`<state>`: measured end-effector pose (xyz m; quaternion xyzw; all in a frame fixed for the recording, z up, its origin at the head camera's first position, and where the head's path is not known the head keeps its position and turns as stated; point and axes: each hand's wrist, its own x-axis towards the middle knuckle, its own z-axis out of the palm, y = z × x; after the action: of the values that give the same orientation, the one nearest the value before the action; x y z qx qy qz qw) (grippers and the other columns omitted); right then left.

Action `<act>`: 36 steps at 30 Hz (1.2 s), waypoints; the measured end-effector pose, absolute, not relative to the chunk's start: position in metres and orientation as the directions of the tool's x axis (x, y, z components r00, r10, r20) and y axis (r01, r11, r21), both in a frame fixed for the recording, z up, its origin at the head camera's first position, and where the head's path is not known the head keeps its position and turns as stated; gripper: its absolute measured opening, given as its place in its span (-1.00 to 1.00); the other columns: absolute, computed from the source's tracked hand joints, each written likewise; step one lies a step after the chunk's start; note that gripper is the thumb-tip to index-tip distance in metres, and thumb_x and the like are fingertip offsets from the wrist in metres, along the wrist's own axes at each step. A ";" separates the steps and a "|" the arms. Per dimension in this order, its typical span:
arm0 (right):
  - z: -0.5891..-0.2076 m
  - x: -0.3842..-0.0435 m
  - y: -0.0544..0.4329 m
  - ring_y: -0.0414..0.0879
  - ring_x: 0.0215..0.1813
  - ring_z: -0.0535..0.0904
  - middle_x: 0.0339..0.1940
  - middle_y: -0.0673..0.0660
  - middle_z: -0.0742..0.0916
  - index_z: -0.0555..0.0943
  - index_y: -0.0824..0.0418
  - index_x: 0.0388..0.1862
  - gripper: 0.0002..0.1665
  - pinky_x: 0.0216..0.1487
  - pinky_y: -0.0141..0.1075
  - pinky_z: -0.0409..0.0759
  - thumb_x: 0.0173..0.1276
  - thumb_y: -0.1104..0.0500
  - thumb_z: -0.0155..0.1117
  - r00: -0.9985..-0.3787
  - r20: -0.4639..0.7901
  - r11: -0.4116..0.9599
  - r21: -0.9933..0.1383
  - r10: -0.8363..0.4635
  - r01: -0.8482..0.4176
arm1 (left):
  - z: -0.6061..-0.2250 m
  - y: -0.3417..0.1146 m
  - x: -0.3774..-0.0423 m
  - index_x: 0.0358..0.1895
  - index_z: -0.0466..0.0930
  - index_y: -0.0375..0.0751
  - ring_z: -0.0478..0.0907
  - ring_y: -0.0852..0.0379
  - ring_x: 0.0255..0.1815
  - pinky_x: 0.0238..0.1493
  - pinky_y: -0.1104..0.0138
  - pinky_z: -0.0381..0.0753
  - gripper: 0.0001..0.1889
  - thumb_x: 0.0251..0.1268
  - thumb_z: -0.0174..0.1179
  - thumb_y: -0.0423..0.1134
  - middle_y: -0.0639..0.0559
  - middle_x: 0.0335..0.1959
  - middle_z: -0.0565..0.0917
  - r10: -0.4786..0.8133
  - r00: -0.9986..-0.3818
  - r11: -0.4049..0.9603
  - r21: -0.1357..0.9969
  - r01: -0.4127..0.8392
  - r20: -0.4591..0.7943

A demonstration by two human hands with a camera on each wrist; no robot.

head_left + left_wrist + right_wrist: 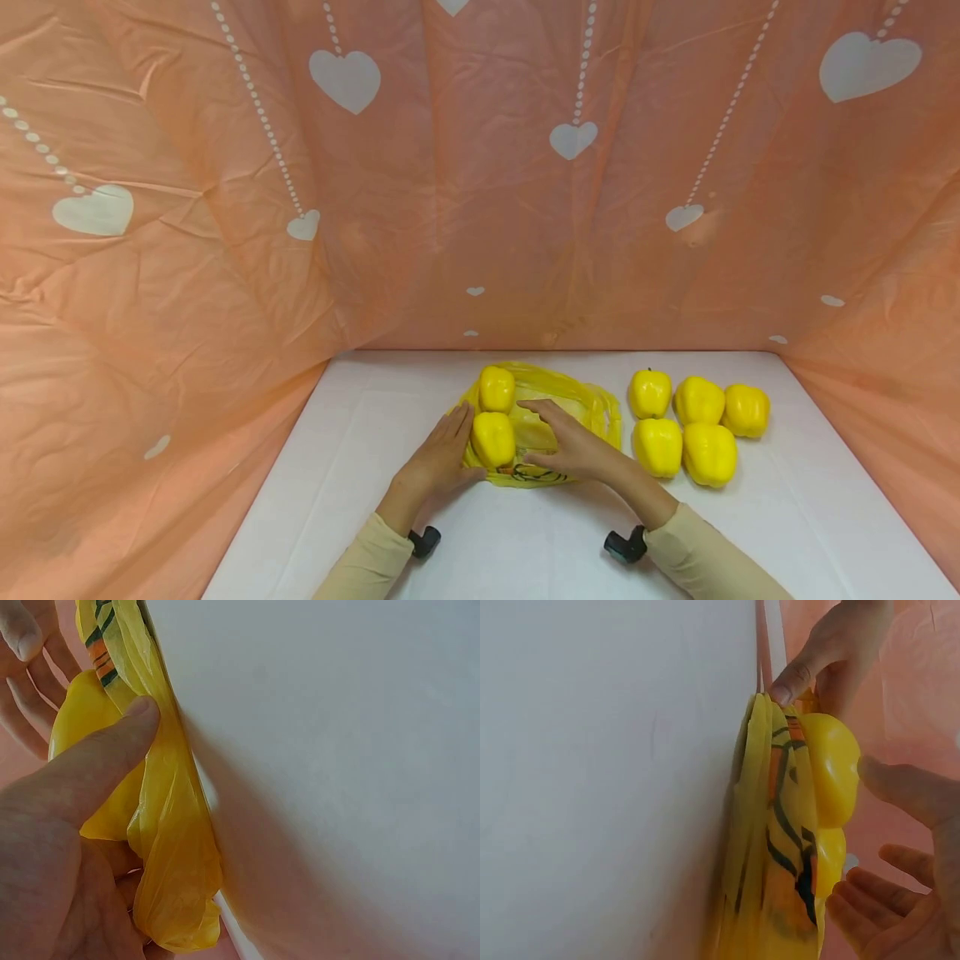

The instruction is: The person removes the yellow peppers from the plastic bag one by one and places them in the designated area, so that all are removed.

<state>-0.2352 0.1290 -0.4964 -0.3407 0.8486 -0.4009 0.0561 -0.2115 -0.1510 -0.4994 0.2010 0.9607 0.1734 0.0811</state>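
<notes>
In the head view, a yellow plastic bag (551, 392) lies on the white counter (525, 550), with printing along its near edge. Two yellow peppers, a far one (497, 389) and a near one (493, 440), rest on its left part, one behind the other and just about touching. The left hand (441, 457) lies along the left side of the bag beside the near pepper, its fingers straight and together. The right hand (572, 446) is spread over the bag, thumb and fingers apart and holding nothing, to the right of both peppers. Five more yellow peppers (699, 402) stand grouped on the counter to the right of the bag, three behind and two in front. A black wrist camera (626, 545) sits below the right forearm, and an orange curtain (510, 208) with white hearts hangs behind.

In the left wrist view, the left thumb (124, 742) stretches across the near pepper and touches the crumpled edge of the bag; the left fingers are partly hidden behind the plastic.

In the right wrist view, the printed side of the bag faces the camera, both peppers bulge beyond it, and the right hand shows loosely spread fingers (885, 889).
</notes>
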 end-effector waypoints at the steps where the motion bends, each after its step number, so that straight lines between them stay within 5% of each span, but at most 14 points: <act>1: -0.497 -0.236 0.128 0.39 0.52 0.44 0.55 0.39 0.47 0.29 0.29 0.67 -0.03 0.52 0.31 0.44 0.42 0.12 0.56 -0.760 0.171 0.448 -0.719 -0.627 -0.531 | -0.499 -0.151 -0.212 0.72 -0.05 -0.47 -0.03 -0.23 0.78 0.76 -0.04 0.04 0.09 0.42 0.45 0.02 -0.31 0.77 0.01 0.414 -0.906 0.860 0.364 0.358 -0.088; 36: -0.503 -0.247 0.094 0.22 0.48 0.49 0.52 0.30 0.49 0.26 0.33 0.65 0.06 0.52 0.19 0.50 0.36 0.05 0.63 -0.719 0.109 0.486 -0.666 -0.687 -0.566 | -0.504 -0.150 -0.213 0.71 -0.02 -0.47 -0.03 -0.22 0.78 0.76 -0.03 0.01 0.09 0.43 0.44 0.06 -0.30 0.77 0.02 0.415 -0.906 0.871 0.327 0.368 -0.087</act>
<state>-0.2467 0.0943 -0.5031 -0.3651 0.8578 -0.3514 0.0862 -0.2133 -0.1504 -0.5040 0.2030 0.9641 0.1532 0.0771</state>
